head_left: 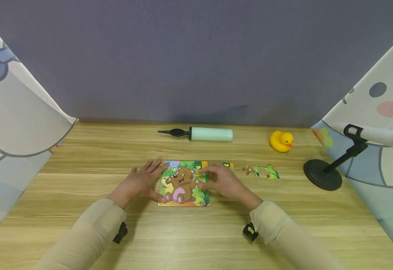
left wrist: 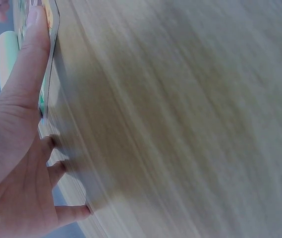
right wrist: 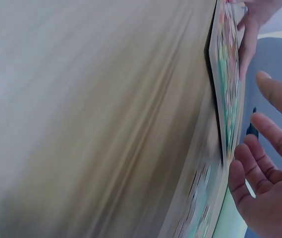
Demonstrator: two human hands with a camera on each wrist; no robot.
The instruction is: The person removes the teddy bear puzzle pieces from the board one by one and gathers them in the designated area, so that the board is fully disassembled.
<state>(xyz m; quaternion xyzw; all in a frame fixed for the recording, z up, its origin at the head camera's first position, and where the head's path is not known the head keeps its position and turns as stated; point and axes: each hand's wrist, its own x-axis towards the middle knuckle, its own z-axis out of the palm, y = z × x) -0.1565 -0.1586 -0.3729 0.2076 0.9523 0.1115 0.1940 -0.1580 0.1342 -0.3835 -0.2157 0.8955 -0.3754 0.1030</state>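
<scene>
1. From my remote seat I see a flat rectangular picture board with a brown cartoon bear (head_left: 179, 183) lying on the light wood-grained desk (head_left: 183, 240), between the two hands.
2. The left hand (head_left: 139, 184) has its grip released: fingers spread, thumb lying on the board's near left corner. My left wrist view shows that thumb across the edge.
3. The right hand (head_left: 224, 180) also has a released grip, its fingers loosely bent and thumb and forefinger apart at the board's right side. I cannot tell whether those tips touch the board.
4. Beyond the right hand I make out part of an orange-edged green picture panel (head_left: 231, 165); the hand covers the rest.
5. Farther right lie a small brown-and-green picture piece (head_left: 251, 170) and, just beside it, a mostly green picture piece (head_left: 272, 172).
6. Toward the back I have a mint-green cylindrical pump with a black nozzle (head_left: 211, 134), a yellow toy duck (head_left: 281, 141), and, far right, a black round-based stand (head_left: 323, 174) supporting a white tube (head_left: 387, 137).
</scene>
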